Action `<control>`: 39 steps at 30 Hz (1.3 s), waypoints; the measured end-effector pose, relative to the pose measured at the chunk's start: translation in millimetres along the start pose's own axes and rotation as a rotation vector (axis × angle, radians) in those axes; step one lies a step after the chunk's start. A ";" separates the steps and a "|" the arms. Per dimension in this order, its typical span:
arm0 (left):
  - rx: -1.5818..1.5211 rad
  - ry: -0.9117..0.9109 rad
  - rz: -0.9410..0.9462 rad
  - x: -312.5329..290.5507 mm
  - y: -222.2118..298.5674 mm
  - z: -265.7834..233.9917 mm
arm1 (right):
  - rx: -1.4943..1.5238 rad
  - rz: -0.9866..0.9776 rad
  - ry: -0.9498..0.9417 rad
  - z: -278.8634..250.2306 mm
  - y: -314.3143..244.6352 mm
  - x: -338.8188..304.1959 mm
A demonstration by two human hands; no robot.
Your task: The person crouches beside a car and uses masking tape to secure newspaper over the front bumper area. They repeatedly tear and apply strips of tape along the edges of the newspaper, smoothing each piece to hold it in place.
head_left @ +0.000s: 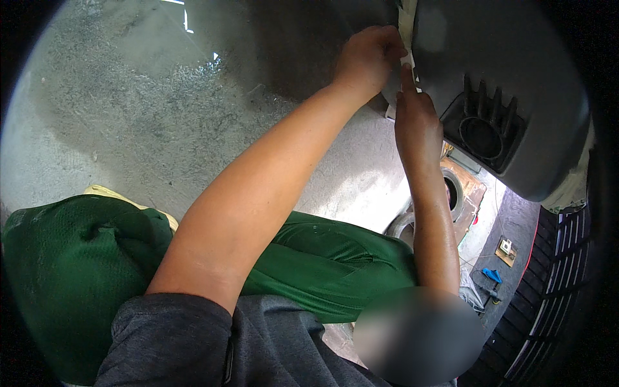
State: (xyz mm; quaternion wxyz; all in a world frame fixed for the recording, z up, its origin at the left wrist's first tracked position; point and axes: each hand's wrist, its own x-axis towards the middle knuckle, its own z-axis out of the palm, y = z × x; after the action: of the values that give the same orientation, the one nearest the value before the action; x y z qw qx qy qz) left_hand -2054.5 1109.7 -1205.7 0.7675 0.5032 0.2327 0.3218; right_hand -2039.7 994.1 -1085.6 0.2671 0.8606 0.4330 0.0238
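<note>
A pale strip of masking tape (407, 29) runs down the edge of a dark grey car bumper (548, 122) at the upper right. My left hand (370, 58) is closed at this edge, fingertips pinched on the tape. Just below and to the right, my right hand (419, 119) has its index finger stretched up against the tape, while its other fingers are curled and partly hidden. Beside my right hand, the bumper has a recess with a round fog-light ring (481, 137) and several ribs.
A wet grey concrete floor (193, 122) spreads to the left. Beyond my right forearm lie tyres (453, 193) and brown cardboard (474, 187). Farther right are a blue item (492, 275), a small board (506, 251) and a dark slatted grille (554, 284). My green-trousered legs (335, 258) are bent below.
</note>
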 end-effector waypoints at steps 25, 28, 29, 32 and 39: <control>-0.034 0.068 -0.063 5.3 5.7 6.0 | -0.042 0.029 0.024 0.0 -3.2 12.9; -0.036 0.104 -0.028 4.8 4.1 8.1 | -0.038 0.055 -0.009 -1.9 -5.5 14.7; -0.035 0.103 -0.029 4.6 3.8 8.3 | -0.037 0.063 -0.014 -3.9 -7.8 14.9; -0.023 0.102 -0.027 4.0 3.7 8.5 | -0.022 0.070 -0.003 -2.3 -9.2 15.1; 0.001 0.119 -0.011 -0.4 7.2 9.1 | 0.016 0.071 -0.016 -6.4 -14.1 16.0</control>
State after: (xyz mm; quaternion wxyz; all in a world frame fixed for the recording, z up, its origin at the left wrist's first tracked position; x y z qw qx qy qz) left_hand -2050.5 1105.8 -1195.5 0.7539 0.4822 0.2809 0.3466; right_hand -2041.8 1015.8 -1090.0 0.2626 0.8778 0.4000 0.0231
